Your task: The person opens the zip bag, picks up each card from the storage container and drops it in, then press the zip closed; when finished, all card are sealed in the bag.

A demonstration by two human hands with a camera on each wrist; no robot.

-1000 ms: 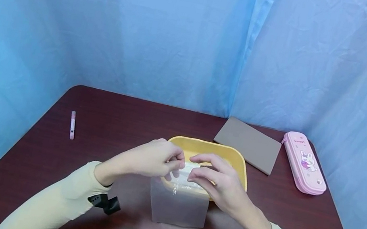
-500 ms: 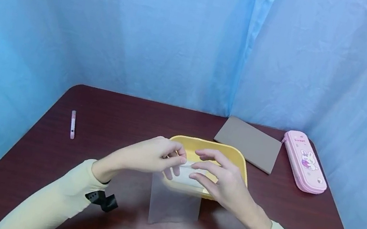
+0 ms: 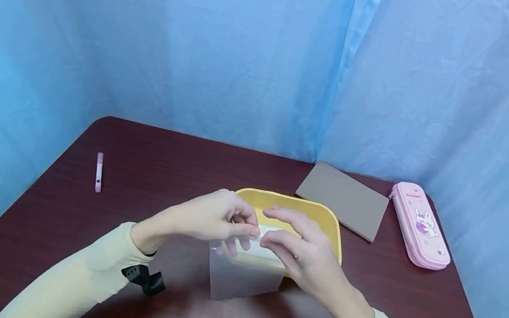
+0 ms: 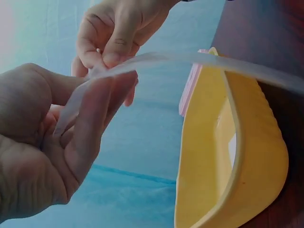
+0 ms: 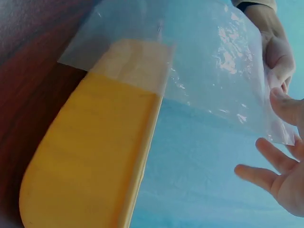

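I see clear film (image 3: 243, 282), thin, glossy and limp, veiling the near side of a smooth, round-cornered yellow tub (image 3: 307, 208) on the dark wood-grained table (image 3: 157, 159); beyond lie a thin grey slab (image 3: 347, 199) and a pink case (image 3: 421, 228); my left hand (image 3: 208, 216) pinches the film's upper edge; my right hand (image 3: 315, 252) nips its corner, other fingers spread; the film hangs below both.

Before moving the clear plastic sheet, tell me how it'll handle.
The clear plastic sheet is probably floppy, since it bows beyond the left hand. It looks thin, so likely light. Glossy glints hint it may be slippery.
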